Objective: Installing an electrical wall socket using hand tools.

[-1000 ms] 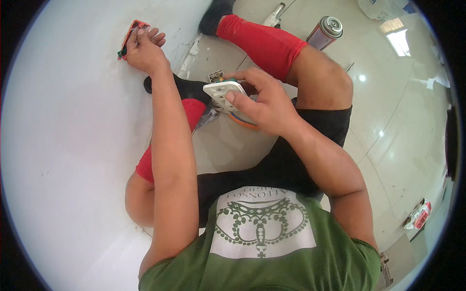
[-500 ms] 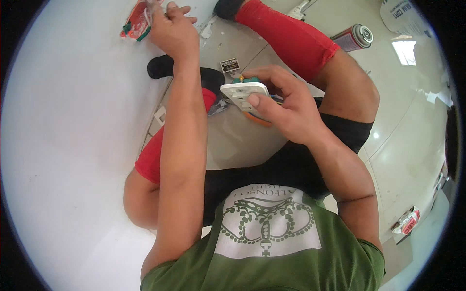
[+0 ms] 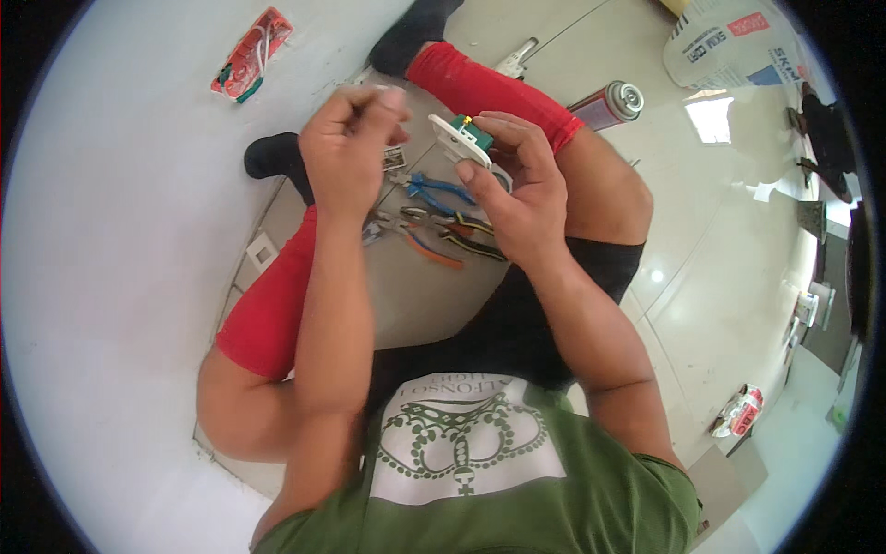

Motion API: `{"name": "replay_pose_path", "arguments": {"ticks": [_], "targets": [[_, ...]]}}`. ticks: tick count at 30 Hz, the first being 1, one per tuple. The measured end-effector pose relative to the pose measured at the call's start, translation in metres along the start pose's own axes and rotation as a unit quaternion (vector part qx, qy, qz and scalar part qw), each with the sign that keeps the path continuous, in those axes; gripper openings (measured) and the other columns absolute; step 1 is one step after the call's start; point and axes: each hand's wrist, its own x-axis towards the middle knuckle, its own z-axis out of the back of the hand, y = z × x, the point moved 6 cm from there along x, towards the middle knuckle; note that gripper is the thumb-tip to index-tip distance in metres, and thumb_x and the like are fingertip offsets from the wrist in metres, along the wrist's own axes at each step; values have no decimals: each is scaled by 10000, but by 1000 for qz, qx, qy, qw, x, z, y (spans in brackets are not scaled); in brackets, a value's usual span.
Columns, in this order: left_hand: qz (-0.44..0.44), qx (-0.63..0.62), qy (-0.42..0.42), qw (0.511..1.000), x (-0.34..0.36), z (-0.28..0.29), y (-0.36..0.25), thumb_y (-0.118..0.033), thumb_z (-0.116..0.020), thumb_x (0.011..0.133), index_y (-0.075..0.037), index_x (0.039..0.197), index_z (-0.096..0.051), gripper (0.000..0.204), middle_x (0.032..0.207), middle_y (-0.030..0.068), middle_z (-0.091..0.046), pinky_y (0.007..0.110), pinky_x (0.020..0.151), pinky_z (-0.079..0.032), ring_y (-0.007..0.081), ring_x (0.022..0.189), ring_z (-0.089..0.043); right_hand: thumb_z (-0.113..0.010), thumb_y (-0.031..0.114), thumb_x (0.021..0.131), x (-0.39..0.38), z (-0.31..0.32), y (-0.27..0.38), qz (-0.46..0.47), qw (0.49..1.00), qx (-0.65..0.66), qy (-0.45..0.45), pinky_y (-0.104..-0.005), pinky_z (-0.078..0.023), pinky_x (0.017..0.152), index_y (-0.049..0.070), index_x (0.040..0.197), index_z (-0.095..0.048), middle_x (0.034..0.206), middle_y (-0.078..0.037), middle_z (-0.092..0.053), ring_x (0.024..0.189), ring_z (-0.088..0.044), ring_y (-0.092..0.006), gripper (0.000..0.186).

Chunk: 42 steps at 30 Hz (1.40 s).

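Observation:
My right hand [image 3: 517,189] grips a white wall socket with a green back [image 3: 460,137], held tilted above the floor between my legs. My left hand [image 3: 355,148] hovers just left of the socket with its fingertips pinched together; nothing shows between them. Up on the white wall is an open wall box [image 3: 251,54] with a red inside and loose wires, well away from both hands. Under my hands, blue-handled pliers [image 3: 436,189] and orange- and striped-handled pliers [image 3: 443,238] lie on the floor.
I sit on a tiled floor against the white wall [image 3: 111,277], in red socks. A small white cover plate [image 3: 261,251] lies by my left leg. A spray can [image 3: 609,103] and a white sack [image 3: 729,46] lie farther out to the right.
My left hand has left the wall box and come down beside the socket. My right hand has raised and tilted the socket.

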Motion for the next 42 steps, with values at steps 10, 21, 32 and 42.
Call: {"name": "replay_pose_path", "arguments": {"ticks": [10, 21, 32, 42], "targets": [[-191, 125, 65, 971, -23, -63, -38, -6, -765, 857, 3, 1065, -718, 213, 1119, 113, -726, 315, 861, -571, 160, 996, -698, -775, 86, 883, 0, 21, -6, -30, 985, 156, -68, -364, -483, 1038, 5, 1352, -527, 1386, -151, -495, 1268, -535, -214, 537], [-63, -60, 84, 993, -27, -64, -29, 70, -722, 890, 32, 1090, -728, 203, 1108, 120, -734, 280, 870, -575, 158, 996, -698, -661, 57, 974, 0, 30, 7, -42, 974, 208, -77, -339, -492, 1016, -15, 1274, -605, 1278, -136, -567, 1192, -582, -186, 314], [-77, -52, 112, 989, -28, -70, -25, 83, -710, 885, 34, 1074, -723, 196, 1136, 129, -723, 287, 877, -584, 169, 1006, -699, -632, -17, 963, 1, 31, 2, -21, 976, 200, -80, -326, -497, 1011, -7, 1176, -611, 1330, -133, -551, 1168, -592, -168, 214], [-84, -18, 96, 992, -29, -68, -27, 63, -715, 880, 22, 1046, -719, 171, 1125, 117, -720, 291, 874, -585, 164, 988, -704, -663, 50, 974, 2, 32, -4, -58, 968, 230, -77, -316, -515, 963, -17, 1141, -652, 1315, -138, -561, 1128, -605, -166, 180]]}}
